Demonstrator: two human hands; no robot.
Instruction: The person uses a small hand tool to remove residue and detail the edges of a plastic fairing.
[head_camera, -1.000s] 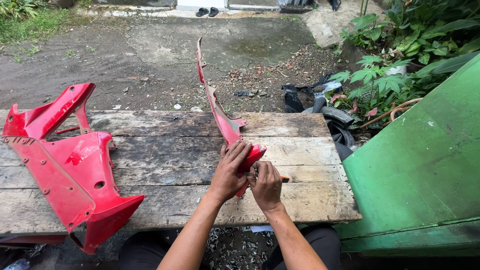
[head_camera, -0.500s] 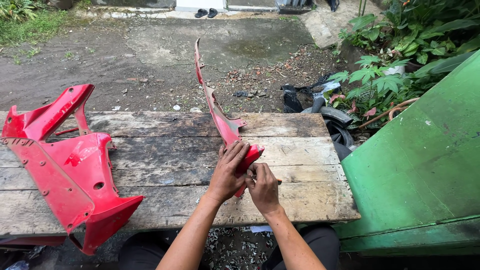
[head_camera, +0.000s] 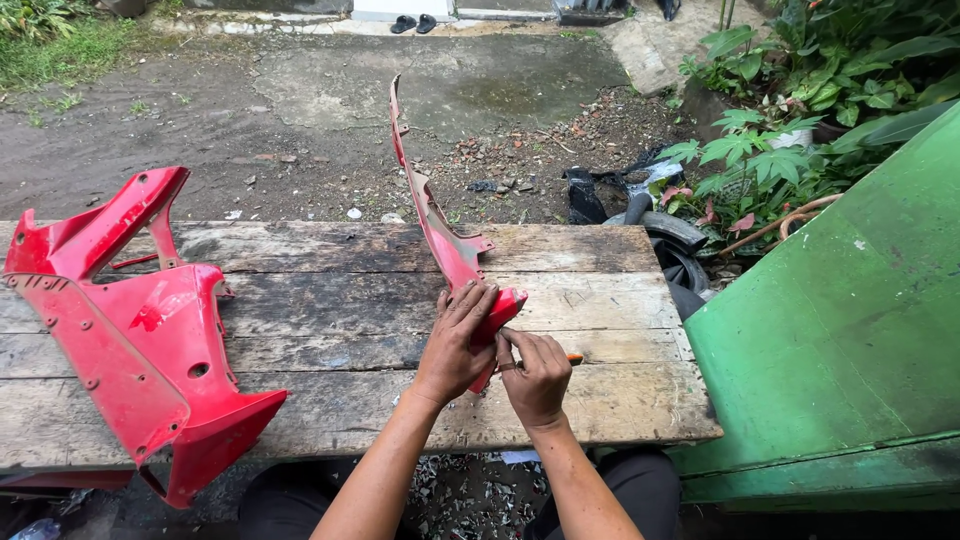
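Left hand clamped over near end of narrow red panel, fingers wrapped across its top, pinning it onto plank table. Right hand closed around a small tool – only an orange tip visible past the knuckles, kind of tool impossible to tell. Tool end buried under the fingers, right against panel's lower edge beside the left thumb.

Panel standing on edge, near end on the middle planks, far end rising up and away beyond the table's back edge over the dirt. Second, wider red fairing lying flat at table's left, well apart, untouched. Green sheet-metal body close on the right; tyre and plants behind it.

Judged step: working on a spot at panel's near end with the tool. To do it well:
- keep left grip firm and low, long unsupported end likely to wobble or twist otherwise
- brace right wrist on the planks for steady small strokes
- keep tool tip angled away from left thumb – very close together
- light pressure only, plastic probably thin and prone to crack or scratch
- tilt panel toward the eyes if the work spot stays hidden under the fingers
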